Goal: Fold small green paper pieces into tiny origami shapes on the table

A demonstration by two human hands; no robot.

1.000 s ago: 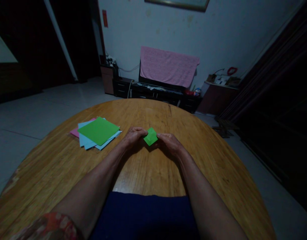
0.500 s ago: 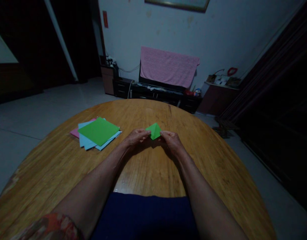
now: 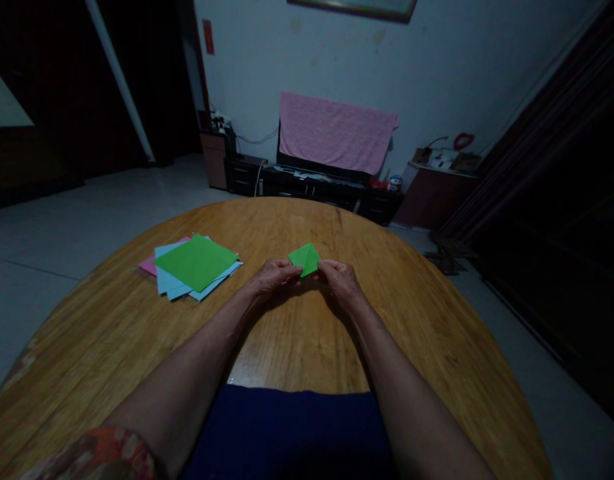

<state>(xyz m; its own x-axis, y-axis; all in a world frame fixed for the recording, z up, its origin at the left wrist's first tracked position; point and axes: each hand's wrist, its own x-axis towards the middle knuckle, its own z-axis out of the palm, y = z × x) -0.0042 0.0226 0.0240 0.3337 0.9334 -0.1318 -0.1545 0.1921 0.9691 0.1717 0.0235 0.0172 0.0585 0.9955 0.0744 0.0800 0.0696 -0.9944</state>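
Note:
A small folded square of green paper is held just over the round wooden table, turned with a corner pointing away from me. A crease runs down from its far corner. My left hand pinches its near-left edge between thumb and fingers. At the right corner, my right hand grips it the same way. The fingertips beneath the paper are partly hidden. To the left lies a loose stack of paper, with a green sheet on top, light blue sheets under it and a pink sheet poking out.
The round wooden table curves around me, its far edge close to a low black TV cabinet. A pink cloth drapes over the television. Dark blue fabric covers my lap at the near edge.
The green paper has turned slightly and shifted a little left. My left thumb now sits nearer its lower corner. The stack stays as it was.

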